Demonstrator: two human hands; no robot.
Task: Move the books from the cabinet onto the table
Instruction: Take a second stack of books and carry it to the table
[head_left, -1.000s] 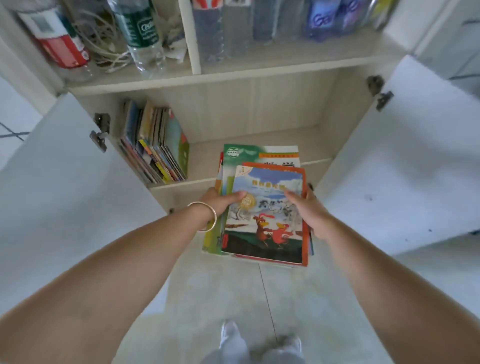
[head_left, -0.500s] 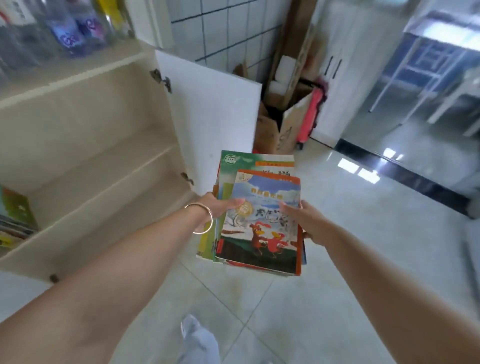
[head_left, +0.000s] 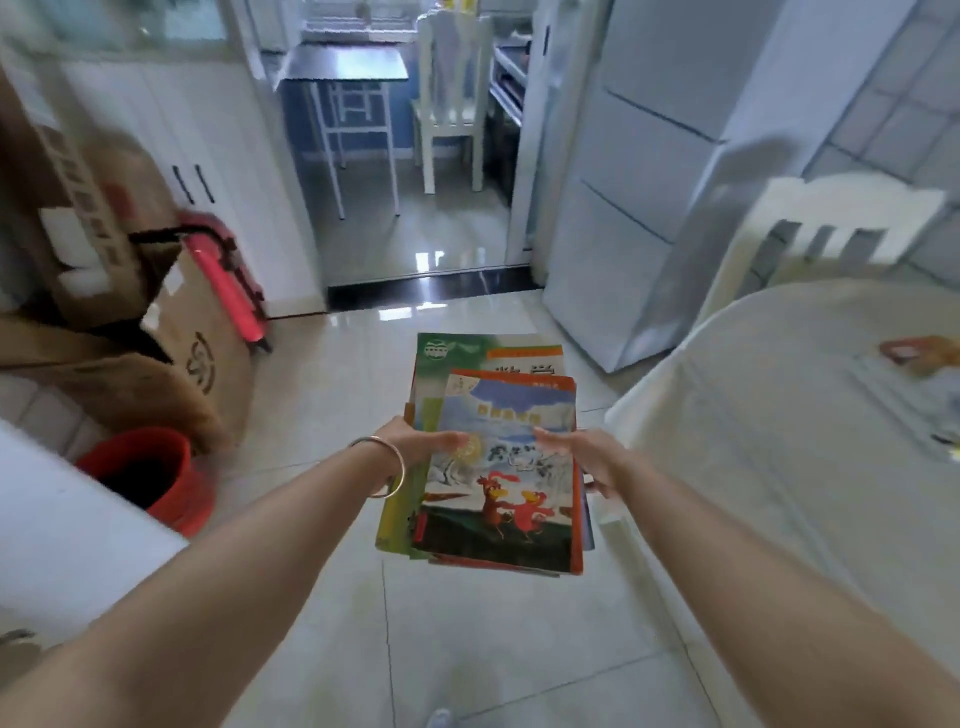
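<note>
From the head view: stack of books (head_left: 498, 467) carried level above the floor, clamped between left hand (head_left: 423, 447) and right hand (head_left: 584, 460), each grip pinching an opposite edge against sliding, tabletop (head_left: 779, 415) just to the right.

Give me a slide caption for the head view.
Both hands, left and right, carry a stack of books toward the table.

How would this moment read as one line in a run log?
phase: carrying | left hand: holds stack of books | right hand: holds stack | table: at right, stack not yet on it
</note>
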